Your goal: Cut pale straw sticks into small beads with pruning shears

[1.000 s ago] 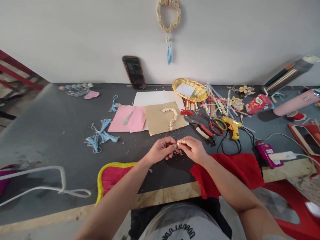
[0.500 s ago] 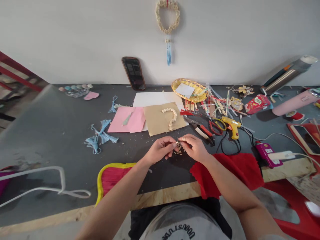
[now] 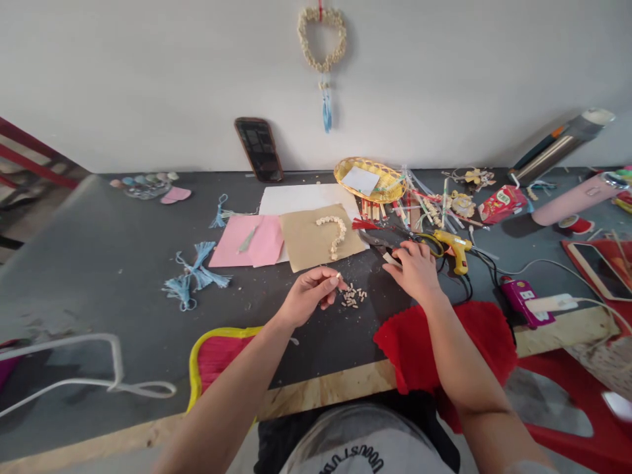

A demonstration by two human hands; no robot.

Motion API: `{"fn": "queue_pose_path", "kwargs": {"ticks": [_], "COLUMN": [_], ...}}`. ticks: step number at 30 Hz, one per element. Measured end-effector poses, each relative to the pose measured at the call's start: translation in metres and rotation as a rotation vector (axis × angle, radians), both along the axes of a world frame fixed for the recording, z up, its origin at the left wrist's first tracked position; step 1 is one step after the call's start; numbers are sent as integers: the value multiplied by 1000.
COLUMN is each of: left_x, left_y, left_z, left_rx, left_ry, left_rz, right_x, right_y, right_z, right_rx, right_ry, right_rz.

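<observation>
A small cream-coloured piece point(image 3: 338, 276) is pinched between the thumb and fingers of my left hand point(image 3: 312, 293). Just right of that hand lies a loose pile of short pale pieces point(image 3: 353, 296) on the dark table. My right hand point(image 3: 415, 271) lies over the handles of the pliers point(image 3: 376, 241), its thumb on one side and its fingers curled across them; the palm hides most of the handles. Beyond my left hand, a curved row of cream pieces point(image 3: 338, 230) rests on the brown paper point(image 3: 306, 240).
A yellow glue gun point(image 3: 454, 249) with its cable lies right of my right hand, near a purple power strip point(image 3: 527, 301). Red cloth point(image 3: 467, 336) sits under my right forearm. Behind are a wicker basket point(image 3: 395, 187) and a phone point(image 3: 259, 150); blue tassels point(image 3: 197, 270) lie at left.
My right hand has left the pile and moved right onto the pliers' handles. My left hand stays near the pile with the small piece, and the pile now shows uncovered.
</observation>
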State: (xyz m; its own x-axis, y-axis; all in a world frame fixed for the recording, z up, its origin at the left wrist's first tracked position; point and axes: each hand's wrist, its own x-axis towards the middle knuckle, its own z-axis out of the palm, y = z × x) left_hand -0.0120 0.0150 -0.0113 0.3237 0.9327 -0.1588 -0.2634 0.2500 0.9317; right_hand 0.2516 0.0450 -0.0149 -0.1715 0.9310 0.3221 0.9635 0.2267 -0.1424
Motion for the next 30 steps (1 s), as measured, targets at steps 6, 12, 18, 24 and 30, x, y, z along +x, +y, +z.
{"fn": "queue_pose_path", "kwargs": {"ticks": [6,12,18,24,30], "left_x": [-1,-3,-3,-2,-3], "left_y": [2,3,4,5,7], "left_z": [2,1,1,2,1], "left_rx": [-64,-80,-82,-72,-74], "left_ry": [-69,-107,-122,-144,-155], "left_rz": [54,90,115,184,239], "right_x": [-5,-2,-6,-17,-33], "right_y": [2,8,3,-8,-18], "right_z": [-7,5,14,15,16], "right_rx": [4,123,-92,-121,-77], "right_ry": [-16,318,1051,730,18], "right_rz": [21,-27,91,319,371]}}
